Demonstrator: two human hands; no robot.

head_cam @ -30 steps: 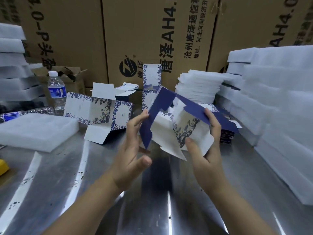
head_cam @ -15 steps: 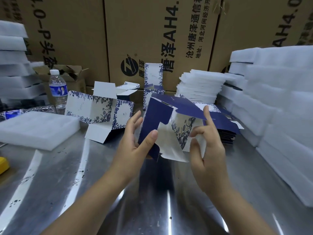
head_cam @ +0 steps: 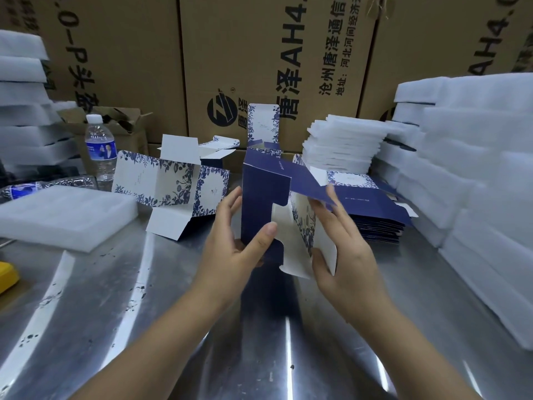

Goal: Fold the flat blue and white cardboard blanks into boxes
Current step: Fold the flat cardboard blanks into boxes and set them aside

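Observation:
A half-folded blue and white blank [head_cam: 265, 194] stands upright above the steel table, between my hands. My left hand [head_cam: 233, 249] grips its dark blue panel, thumb on the front, fingers behind. My right hand [head_cam: 343, 255] holds the white floral side, thumb under a white flap, fingers up against the blue panel. A stack of flat blue blanks [head_cam: 380, 223] lies just behind my right hand. A partly opened box [head_cam: 173, 186] lies on its side at the left, and another box [head_cam: 264, 125] stands upright at the back.
White foam sheets are stacked at the right [head_cam: 476, 183], centre back [head_cam: 343, 148] and far left [head_cam: 20, 111]. One foam pad [head_cam: 63, 215] lies on the table left. A water bottle [head_cam: 99, 148] stands behind it. Brown cartons [head_cam: 259, 53] wall the back. A yellow object [head_cam: 7, 275] sits at the left edge.
The blank has turned more upright and closed into a tube shape. My left thumb moved onto the blue panel's front; my right hand shifted lower round the white flap.

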